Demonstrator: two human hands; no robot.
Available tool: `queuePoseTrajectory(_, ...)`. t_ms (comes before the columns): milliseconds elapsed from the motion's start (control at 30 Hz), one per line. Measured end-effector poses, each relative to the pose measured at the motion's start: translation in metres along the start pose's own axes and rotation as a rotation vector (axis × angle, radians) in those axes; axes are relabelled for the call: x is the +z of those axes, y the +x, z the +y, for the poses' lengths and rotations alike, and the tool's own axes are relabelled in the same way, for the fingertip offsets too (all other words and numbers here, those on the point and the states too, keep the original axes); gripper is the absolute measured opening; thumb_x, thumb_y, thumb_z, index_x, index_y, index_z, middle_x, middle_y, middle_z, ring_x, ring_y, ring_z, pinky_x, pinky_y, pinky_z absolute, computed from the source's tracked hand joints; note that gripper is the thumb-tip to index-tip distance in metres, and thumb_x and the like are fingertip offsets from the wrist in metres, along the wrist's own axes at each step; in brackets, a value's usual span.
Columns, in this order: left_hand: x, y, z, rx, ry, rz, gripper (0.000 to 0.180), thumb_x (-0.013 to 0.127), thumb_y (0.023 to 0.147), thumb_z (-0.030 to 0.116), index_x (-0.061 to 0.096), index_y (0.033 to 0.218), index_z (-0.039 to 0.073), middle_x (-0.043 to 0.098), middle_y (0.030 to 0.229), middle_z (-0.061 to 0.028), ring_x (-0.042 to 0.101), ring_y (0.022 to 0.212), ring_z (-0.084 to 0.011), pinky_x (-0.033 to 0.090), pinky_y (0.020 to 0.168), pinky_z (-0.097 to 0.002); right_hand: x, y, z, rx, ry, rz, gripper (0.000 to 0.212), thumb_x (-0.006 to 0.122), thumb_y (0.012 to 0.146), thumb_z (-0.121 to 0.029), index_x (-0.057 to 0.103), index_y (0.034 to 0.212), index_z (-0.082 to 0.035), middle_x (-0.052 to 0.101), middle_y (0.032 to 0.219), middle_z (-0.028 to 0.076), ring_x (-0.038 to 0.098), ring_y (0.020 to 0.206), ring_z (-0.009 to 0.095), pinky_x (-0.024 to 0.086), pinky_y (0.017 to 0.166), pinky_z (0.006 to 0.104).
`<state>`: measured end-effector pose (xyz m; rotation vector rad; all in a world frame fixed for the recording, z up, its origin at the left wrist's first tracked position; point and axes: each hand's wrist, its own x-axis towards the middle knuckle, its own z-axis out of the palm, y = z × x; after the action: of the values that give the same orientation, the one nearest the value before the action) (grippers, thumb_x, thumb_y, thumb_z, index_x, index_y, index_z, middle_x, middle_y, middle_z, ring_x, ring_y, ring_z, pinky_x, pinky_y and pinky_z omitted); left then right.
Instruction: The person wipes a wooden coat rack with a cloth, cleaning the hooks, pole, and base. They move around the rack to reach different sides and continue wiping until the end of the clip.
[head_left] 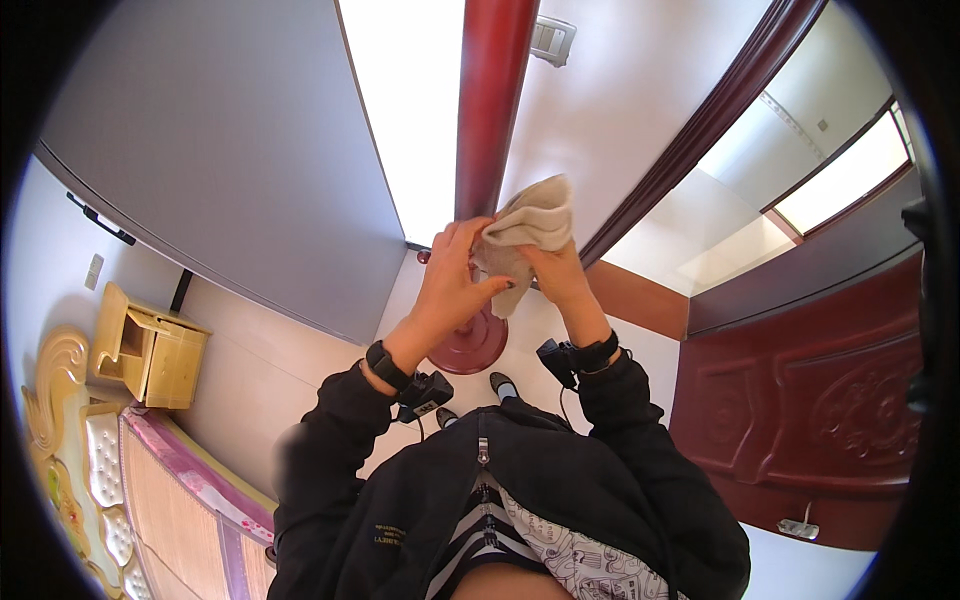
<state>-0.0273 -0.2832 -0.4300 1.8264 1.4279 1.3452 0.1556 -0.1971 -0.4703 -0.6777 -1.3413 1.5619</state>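
Observation:
In front of me, a crumpled beige cloth is bunched up between my hands, its lower end hanging down. My right hand grips it from the right, with the thumb pressed into the fabric. From the left, my left hand closes on the cloth's near edge, thumb laid across it and fingers curled at the top. Just behind the hands rises a dark red wooden post, and its round red base stands on the floor below. The hands and cloth hide the post's middle part.
A large grey panel fills the left, beside a bright opening. A yellow nightstand and a bed lie lower left. To the right is a carved dark red door. A switch plate is on the wall ahead.

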Motion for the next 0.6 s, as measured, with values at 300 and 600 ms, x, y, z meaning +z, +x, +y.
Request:
queuePoseTrajectory(300,0.003,0.018,0.053,0.252,-0.040,-0.124,0.051,0.080,0.078,0.012,0.057,0.124,0.004,0.061,0.109,-0.0155,0.061,0.096,-0.0344,0.052,0.083,-0.0391,0.027,-0.041,-0.038,0.402,0.443,-0.002,0.060,0.060,0.103,-0.032,0.035,0.152,-0.009,0.051,0.142,0.005,0.056,0.126,0.019,0.050,0.105,0.0346)
queuePoseTrajectory(600,0.058,0.005,0.091,0.742,0.164,-0.361,0.039,0.076,0.074,0.006,0.066,0.112,0.007,0.060,0.113,-0.0087,0.057,0.110,-0.0288,0.045,0.090,-0.0406,-0.009,-0.016,-0.043,0.354,0.514,0.152,0.054,0.052,0.106,-0.035,0.037,0.151,-0.009,0.053,0.138,0.005,0.058,0.122,0.019,0.051,0.102,0.0339)
